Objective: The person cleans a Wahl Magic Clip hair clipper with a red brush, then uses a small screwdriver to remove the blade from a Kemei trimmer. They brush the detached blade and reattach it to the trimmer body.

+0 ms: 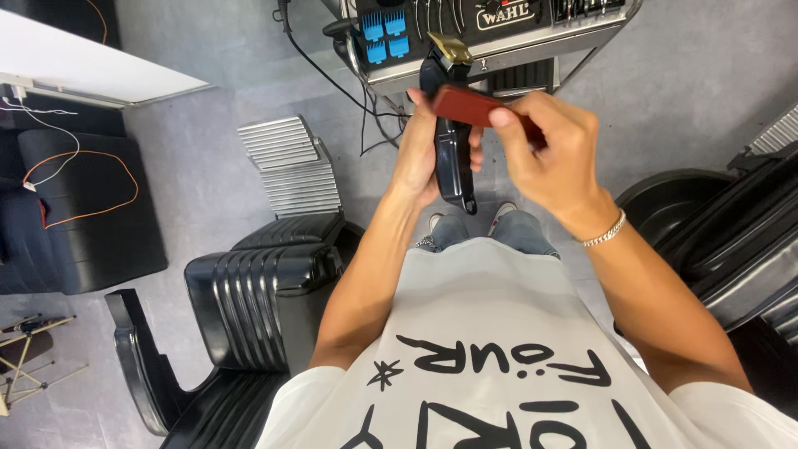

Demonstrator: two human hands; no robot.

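The left hand [420,154] grips a black clipper [453,150] upright, and the right hand [553,154] pinches a red brush [465,106] against its gold blade [451,47], above the cart [515,46].

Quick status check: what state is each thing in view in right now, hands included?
Left hand: closed around the black hair clipper.
Black hair clipper: held upright, gold blade end up.
Right hand: pinching the red brush at the clipper's upper part.
Red brush: held roughly level, across the clipper.
Barber chair: unoccupied, footrest raised.
Blue comb guards: stored on the tool cart.
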